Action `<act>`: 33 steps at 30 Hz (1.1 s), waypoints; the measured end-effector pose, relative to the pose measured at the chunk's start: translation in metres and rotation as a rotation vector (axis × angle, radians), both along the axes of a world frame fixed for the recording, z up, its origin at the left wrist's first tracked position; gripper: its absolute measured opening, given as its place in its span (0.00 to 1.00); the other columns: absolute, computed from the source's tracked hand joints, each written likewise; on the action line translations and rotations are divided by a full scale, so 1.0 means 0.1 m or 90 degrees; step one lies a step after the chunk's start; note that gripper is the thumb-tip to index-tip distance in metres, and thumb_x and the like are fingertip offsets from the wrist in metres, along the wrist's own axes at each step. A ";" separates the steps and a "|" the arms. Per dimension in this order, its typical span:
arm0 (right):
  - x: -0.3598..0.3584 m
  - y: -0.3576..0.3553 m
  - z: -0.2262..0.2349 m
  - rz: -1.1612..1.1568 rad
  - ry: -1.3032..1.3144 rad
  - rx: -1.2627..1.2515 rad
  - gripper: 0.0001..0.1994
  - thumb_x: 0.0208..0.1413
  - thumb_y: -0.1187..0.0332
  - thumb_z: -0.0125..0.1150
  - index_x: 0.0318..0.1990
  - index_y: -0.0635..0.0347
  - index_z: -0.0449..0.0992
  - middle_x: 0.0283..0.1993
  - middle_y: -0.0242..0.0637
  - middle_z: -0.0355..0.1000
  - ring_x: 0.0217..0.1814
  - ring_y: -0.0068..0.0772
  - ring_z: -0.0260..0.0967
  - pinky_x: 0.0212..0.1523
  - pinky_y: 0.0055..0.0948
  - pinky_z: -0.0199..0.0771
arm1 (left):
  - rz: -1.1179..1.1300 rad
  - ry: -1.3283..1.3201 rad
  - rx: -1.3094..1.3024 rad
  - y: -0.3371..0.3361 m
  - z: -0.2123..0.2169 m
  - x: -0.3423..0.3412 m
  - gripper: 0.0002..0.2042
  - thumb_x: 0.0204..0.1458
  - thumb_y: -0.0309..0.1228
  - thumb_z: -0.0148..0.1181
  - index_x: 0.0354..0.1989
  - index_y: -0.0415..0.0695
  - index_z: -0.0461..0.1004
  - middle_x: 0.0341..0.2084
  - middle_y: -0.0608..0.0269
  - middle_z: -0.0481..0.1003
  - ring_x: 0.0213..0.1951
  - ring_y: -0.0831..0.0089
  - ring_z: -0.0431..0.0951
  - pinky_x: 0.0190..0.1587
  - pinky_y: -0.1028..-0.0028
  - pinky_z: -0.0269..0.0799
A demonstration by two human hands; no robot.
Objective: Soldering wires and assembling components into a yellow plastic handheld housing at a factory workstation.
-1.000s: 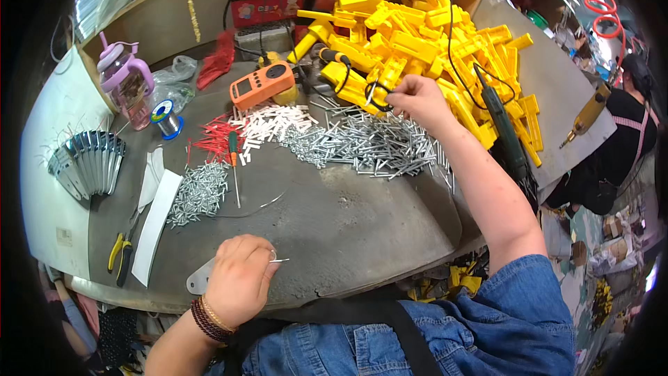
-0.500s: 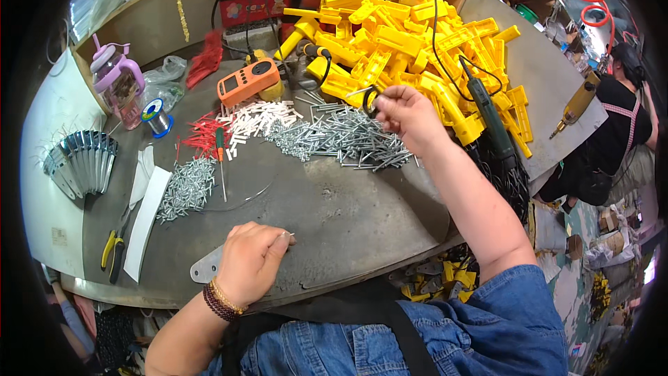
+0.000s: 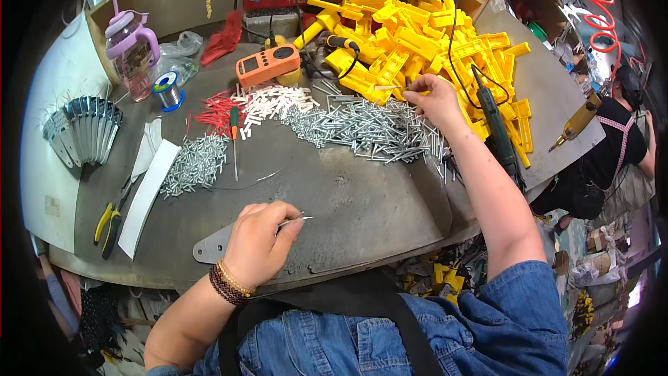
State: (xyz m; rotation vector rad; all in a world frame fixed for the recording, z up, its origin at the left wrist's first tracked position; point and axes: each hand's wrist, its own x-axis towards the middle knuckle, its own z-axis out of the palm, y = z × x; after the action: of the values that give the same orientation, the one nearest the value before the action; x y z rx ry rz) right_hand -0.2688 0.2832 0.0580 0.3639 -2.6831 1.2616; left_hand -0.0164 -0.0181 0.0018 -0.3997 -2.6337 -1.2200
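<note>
My left hand (image 3: 261, 242) is closed low over the table. From under it sticks the rounded end of a grey metal plate (image 3: 207, 246) with holes. A thin silvery wire end (image 3: 303, 218) pokes out between its thumb and forefinger. My right hand (image 3: 437, 102) reaches to the far right, its fingers pinched together above the edge of the screw pile (image 3: 369, 125). A slim pale stick (image 3: 387, 87) shows just left of those fingertips; I cannot tell whether they hold it. Right behind this hand lies a heap of yellow plastic housings (image 3: 417, 42).
An orange meter (image 3: 268, 65), a solder spool (image 3: 167, 90) and a pink-lidded bottle (image 3: 132, 52) stand at the back. Small screws (image 3: 198, 163), a screwdriver (image 3: 234, 136) and pliers (image 3: 108, 226) lie left. A dark green power tool (image 3: 492, 115) hangs right; another person (image 3: 612, 139) sits beyond.
The view has shifted slightly. My right hand has moved right, and the black ring seen at its fingers no longer shows there. My left hand stays over the plate, with more wire showing.
</note>
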 end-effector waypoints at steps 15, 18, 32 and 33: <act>2.16 -1.08 -0.55 0.350 -0.287 -0.226 0.06 0.52 0.76 0.68 0.35 0.62 0.76 0.31 0.29 0.75 0.26 0.15 0.70 0.25 0.17 0.71 | 0.024 0.097 -0.020 -0.09 -0.12 0.00 0.13 0.46 0.29 0.59 0.42 0.42 0.73 0.38 0.50 0.74 0.46 0.51 0.73 0.51 0.59 0.66; 2.16 -1.18 -0.64 0.287 -0.251 -0.328 0.05 0.54 0.75 0.67 0.35 0.62 0.76 0.35 0.30 0.75 0.28 0.15 0.70 0.27 0.18 0.72 | 0.088 0.147 -0.031 -0.20 0.07 0.17 0.30 0.39 0.33 0.69 0.55 0.43 0.68 0.52 0.48 0.69 0.57 0.49 0.68 0.59 0.56 0.62; 1.94 -1.06 -0.52 0.416 0.158 0.400 0.10 0.54 0.62 0.60 0.42 0.51 0.76 0.34 0.34 0.76 0.39 0.40 0.77 0.35 0.36 0.77 | -0.096 0.091 -0.118 -0.35 -0.07 0.01 0.30 0.33 0.39 0.76 0.44 0.40 0.69 0.40 0.51 0.73 0.44 0.50 0.73 0.48 0.59 0.69; 1.83 -0.97 -0.41 0.365 0.121 0.451 0.08 0.54 0.64 0.59 0.41 0.50 0.77 0.34 0.35 0.76 0.39 0.41 0.77 0.37 0.38 0.77 | -0.096 0.085 -0.120 -0.35 -0.05 0.00 0.30 0.33 0.40 0.76 0.44 0.41 0.69 0.40 0.52 0.73 0.44 0.52 0.73 0.47 0.59 0.68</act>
State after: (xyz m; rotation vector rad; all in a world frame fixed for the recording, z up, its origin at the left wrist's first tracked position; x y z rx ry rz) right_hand -0.0860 0.1861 0.0166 1.3284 -2.8505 0.2533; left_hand -0.0160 -0.0529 -0.0031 -0.6983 -2.6497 -0.9494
